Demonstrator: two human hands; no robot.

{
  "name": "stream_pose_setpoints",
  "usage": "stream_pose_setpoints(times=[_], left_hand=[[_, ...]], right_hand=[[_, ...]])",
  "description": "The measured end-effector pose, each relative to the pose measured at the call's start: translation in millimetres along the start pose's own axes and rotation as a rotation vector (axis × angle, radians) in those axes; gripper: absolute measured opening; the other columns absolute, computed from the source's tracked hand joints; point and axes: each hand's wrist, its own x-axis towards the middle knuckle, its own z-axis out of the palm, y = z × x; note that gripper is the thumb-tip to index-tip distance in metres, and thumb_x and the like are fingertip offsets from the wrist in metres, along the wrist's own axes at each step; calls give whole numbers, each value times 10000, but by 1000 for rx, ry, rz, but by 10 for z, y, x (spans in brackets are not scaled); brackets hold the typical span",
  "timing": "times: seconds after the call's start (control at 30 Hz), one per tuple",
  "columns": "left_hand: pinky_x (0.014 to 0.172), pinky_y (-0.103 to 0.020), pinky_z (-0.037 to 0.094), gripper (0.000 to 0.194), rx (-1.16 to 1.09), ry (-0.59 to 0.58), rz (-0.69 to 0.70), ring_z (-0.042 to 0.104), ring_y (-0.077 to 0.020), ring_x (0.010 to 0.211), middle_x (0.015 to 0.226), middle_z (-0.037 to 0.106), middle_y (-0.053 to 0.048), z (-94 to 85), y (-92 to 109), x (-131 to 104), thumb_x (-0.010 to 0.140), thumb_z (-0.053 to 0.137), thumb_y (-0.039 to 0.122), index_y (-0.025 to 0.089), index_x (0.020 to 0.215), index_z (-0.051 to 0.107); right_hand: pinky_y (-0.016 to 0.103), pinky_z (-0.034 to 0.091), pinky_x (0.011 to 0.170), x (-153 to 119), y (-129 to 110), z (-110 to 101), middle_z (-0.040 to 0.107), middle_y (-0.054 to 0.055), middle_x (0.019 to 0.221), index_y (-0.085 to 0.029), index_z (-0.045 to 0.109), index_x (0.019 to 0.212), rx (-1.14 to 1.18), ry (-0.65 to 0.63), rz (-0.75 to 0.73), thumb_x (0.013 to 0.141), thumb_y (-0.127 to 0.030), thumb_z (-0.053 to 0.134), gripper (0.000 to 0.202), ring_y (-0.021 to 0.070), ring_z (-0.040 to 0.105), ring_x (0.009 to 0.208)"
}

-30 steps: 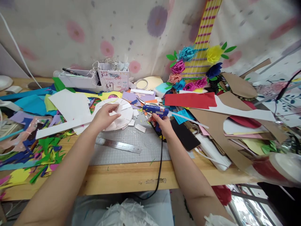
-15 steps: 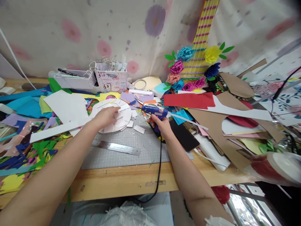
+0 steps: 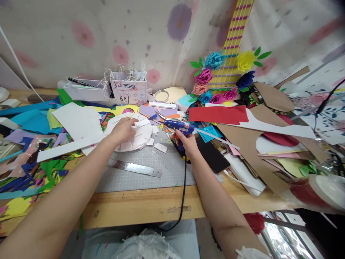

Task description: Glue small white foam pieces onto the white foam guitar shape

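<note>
My left hand (image 3: 124, 130) lies over a round white foam disc (image 3: 145, 132) with thin strips on its top. Its fingers are bent and somewhat apart on the disc; their undersides are hidden. My right hand (image 3: 188, 142) is wrapped round the handle of a blue glue gun (image 3: 176, 125), its nozzle pointing left toward the disc. A long white glue stick (image 3: 215, 138) juts from the gun's back, and a black cord (image 3: 184, 190) hangs from the handle over the table edge. Between the hands lie small white offcuts (image 3: 161, 147) and open scissors (image 3: 161, 116).
A steel ruler (image 3: 137, 168) lies on the grey cutting mat (image 3: 172, 180). Right of my hand are a black phone (image 3: 212, 154) and cardboard sheets (image 3: 239, 140). Coloured scraps (image 3: 51, 169) cover the left side. White boxes (image 3: 129, 91) and a flower-trimmed paper guitar (image 3: 229, 64) stand behind.
The whole view has shifted slightly. My left fingers look more bent over the disc. The right hand still holds the glue gun in about the same place.
</note>
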Motion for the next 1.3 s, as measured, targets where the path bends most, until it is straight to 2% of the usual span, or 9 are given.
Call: stream_pose_setpoints(times=[0.23, 0.37, 0.5, 0.67, 0.8, 0.9, 0.97, 1.1, 1.3], left_hand=[[987, -372, 387, 478, 0, 33, 24, 470, -267, 1166, 1172, 580, -102, -50, 74, -9, 749, 553, 205, 177, 1226, 568], [960, -359, 397, 349, -27, 31, 292, 511, -244, 1108, 1125, 613, -92, 1, 309, -79, 777, 555, 230, 158, 1115, 605], [917, -343, 415, 268, 66, -132, 594, 569, -236, 1031, 1045, 649, -103, 203, 643, -146, 781, 574, 219, 149, 1029, 647], [833, -334, 454, 251, 161, -224, 616, 606, -239, 970, 989, 666, -113, 337, 876, -162, 758, 535, 105, 147, 968, 666], [871, -349, 455, 258, -19, -88, 452, 599, -241, 1005, 1017, 669, -96, 278, 817, -155, 733, 571, 130, 173, 969, 666], [897, -361, 462, 274, -518, 131, 121, 609, -222, 976, 1038, 668, -78, 218, 687, -153, 733, 615, 222, 178, 1000, 659], [875, -353, 487, 279, -990, 172, -117, 624, -198, 908, 985, 676, -74, 187, 602, -161, 714, 654, 258, 160, 975, 658], [780, -277, 534, 127, -1717, -102, -407, 632, -137, 774, 854, 678, -67, 132, 494, -205, 748, 632, 185, 134, 859, 668], [731, -246, 564, 125, -1871, -239, -563, 648, -131, 749, 873, 685, -86, 88, 444, -261, 811, 580, 124, 120, 886, 681]], right_hand=[[241, 312, 395, -36, -52, -6, 693, 56, 685, -172, 644, 621, 31, -15, -5, 698, -569, 637, 405, 76, 451, 438], [239, 330, 398, -25, -48, 6, 696, 52, 702, -171, 635, 620, 94, 23, -19, 709, -550, 640, 389, 64, 437, 421], [229, 348, 400, 3, -26, 5, 683, 46, 679, -173, 610, 625, 146, 94, -20, 692, -561, 653, 396, 62, 429, 423], [220, 356, 408, 37, 13, -22, 617, 13, 553, -182, 597, 660, 187, 113, -11, 680, -560, 669, 385, 74, 426, 422], [217, 349, 408, 45, 21, -29, 589, -6, 526, -185, 597, 657, 208, 115, -24, 684, -553, 669, 375, 71, 423, 413], [222, 350, 413, 31, -1, -19, 643, 18, 618, -186, 592, 654, 218, 123, -43, 689, -570, 651, 390, 68, 427, 425], [226, 340, 412, 10, -22, -4, 663, 31, 664, -186, 593, 654, 207, 91, -46, 692, -584, 639, 402, 68, 426, 430], [236, 339, 427, -49, -49, 35, 654, 29, 644, -189, 591, 636, 125, -76, -35, 689, -601, 635, 417, 79, 425, 442], [242, 330, 465, -62, 16, 29, 571, 5, 525, -181, 574, 561, 9, -261, -28, 729, -593, 619, 448, 84, 421, 452]])
